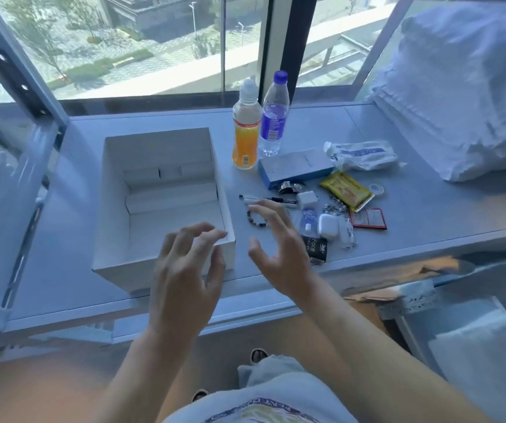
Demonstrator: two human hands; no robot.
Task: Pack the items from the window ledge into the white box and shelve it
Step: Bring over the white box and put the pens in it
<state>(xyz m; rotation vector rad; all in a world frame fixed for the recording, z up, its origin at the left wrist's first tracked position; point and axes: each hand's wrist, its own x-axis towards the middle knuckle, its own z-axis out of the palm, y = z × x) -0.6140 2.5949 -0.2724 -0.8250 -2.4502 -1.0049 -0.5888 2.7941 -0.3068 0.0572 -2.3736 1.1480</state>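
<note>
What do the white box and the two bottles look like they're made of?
The white box looks like matte cardboard: thin, straight folded walls. The orange drink bottle and the purple-capped water bottle look like clear glossy plastic; contents show through.

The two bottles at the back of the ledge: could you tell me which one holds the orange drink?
The left bottle, with the white cap and orange liquid, nearer the white box. The bottle beside it has a purple cap and label and clear contents.
</note>
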